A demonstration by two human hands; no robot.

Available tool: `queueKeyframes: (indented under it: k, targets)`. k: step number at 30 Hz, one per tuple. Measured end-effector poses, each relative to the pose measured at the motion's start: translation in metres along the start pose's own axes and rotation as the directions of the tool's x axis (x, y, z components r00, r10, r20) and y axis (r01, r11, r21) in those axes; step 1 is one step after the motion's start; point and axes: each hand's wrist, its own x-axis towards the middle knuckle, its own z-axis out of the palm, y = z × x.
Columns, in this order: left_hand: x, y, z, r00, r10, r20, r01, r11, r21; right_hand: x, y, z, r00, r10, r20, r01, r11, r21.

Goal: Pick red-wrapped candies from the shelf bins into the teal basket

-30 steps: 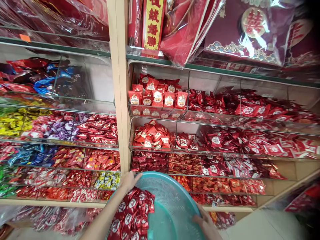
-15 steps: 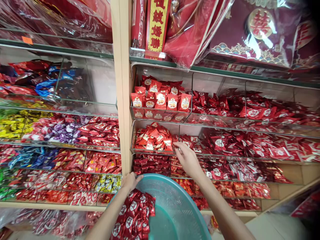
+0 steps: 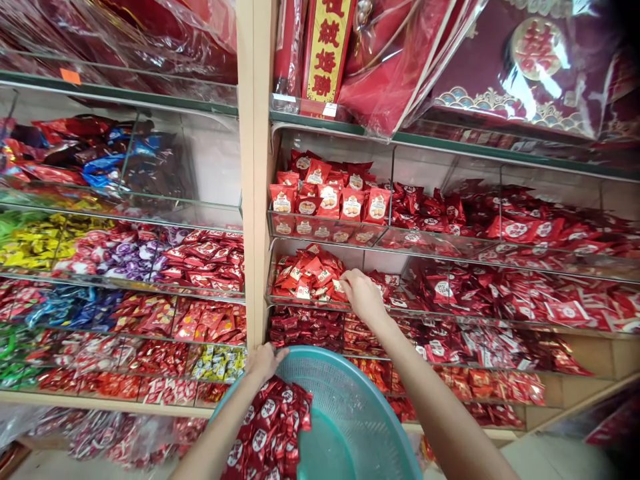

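My left hand is closed over the far left rim of a teal plastic basket with perforated sides. Dark red candy packets with round white labels lie heaped in the basket's left part. Over the shelf on the right, my right hand has its fingers bent together at the right edge of a pile of small red packets with cream labels. Its fingertips are beside the rightmost packet; whether something is pinched between them I cannot make out.
Glass-fronted shelves with dividers hold many wrapped sweets on both sides of a wooden post. Red packets with biscuit pictures sit one tier above my right hand. Bagged goods lie low at left.
My right hand has moved slightly left and up to the packet pile, and its fingers have drawn together. My left hand stays on the basket rim. The view has shifted a little.
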Motion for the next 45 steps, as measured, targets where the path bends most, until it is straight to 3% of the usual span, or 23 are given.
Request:
queueKeyframes:
  k: [3, 5, 7, 9, 11, 13, 15, 18, 22, 24, 28, 38, 42, 45]
  targets:
    - [0.000, 0.000, 0.001, 1.000, 0.001, 0.001, -0.001, 1.000, -0.003, -0.030, -0.001, -0.009, 0.957, 0.042, -0.288, 0.058, 0.942, 0.331]
    - [0.000, 0.000, 0.001, 1.000, 0.009, 0.009, -0.009, 1.000, -0.004, -0.054, -0.001, -0.003, 0.934, 0.143, -0.327, 0.064, 0.835, 0.547]
    - [-0.001, 0.000, 0.000, 1.000, 0.022, 0.020, -0.022, 1.000, -0.004, -0.078, -0.002, 0.019, 0.961, 0.223, -0.164, -0.030, 0.672, 0.740]
    - [-0.002, -0.001, -0.002, 0.999, 0.039, 0.024, -0.039, 0.999, -0.009, -0.098, -0.001, 0.053, 0.969, 0.229, 0.095, -0.200, 0.494, 0.846]
    - [-0.002, -0.003, -0.004, 0.997, 0.073, 0.010, -0.072, 0.997, -0.026, -0.115, 0.000, 0.092, 0.936, 0.206, 0.284, -0.344, 0.372, 0.862]
    - [-0.002, -0.006, -0.004, 0.994, 0.111, -0.011, -0.111, 0.991, -0.076, -0.126, 0.003, 0.124, 0.904, 0.212, 0.371, -0.422, 0.306, 0.853]
    - [-0.001, -0.009, -0.004, 0.992, 0.122, -0.034, -0.126, 0.973, -0.192, -0.134, 0.006, 0.143, 0.886, 0.228, 0.403, -0.456, 0.274, 0.847]
    - [-0.001, -0.014, -0.004, 0.990, 0.124, -0.066, -0.140, 0.889, -0.435, -0.139, 0.010, 0.150, 0.879, 0.228, 0.419, -0.469, 0.253, 0.846]
    - [-0.008, -0.017, -0.006, 0.952, 0.307, 0.013, -0.242, 0.775, -0.584, -0.139, 0.004, 0.150, 0.883, 0.195, 0.427, -0.461, 0.189, 0.867]
    - [-0.011, -0.018, -0.008, 0.922, 0.383, 0.059, -0.272, 0.748, -0.605, -0.139, -0.001, 0.153, 0.880, 0.176, 0.441, -0.466, 0.140, 0.874]
    - [-0.014, -0.020, -0.010, 0.909, 0.410, 0.079, -0.282, 0.742, -0.608, -0.140, -0.012, 0.161, 0.871, 0.153, 0.467, -0.483, 0.082, 0.872]
    - [-0.019, -0.016, -0.022, 0.874, 0.463, 0.144, -0.274, 0.716, -0.642, -0.137, -0.019, 0.167, 0.892, 0.212, 0.399, -0.435, 0.170, 0.884]
    - [-0.021, -0.016, -0.026, 0.869, 0.471, 0.149, -0.273, 0.709, -0.650, -0.137, -0.023, 0.168, 0.869, 0.266, 0.416, -0.461, 0.135, 0.877]
    - [-0.020, -0.017, -0.027, 0.868, 0.476, 0.144, -0.276, 0.702, -0.656, -0.137, -0.026, 0.167, 0.826, 0.310, 0.470, -0.513, 0.070, 0.855]
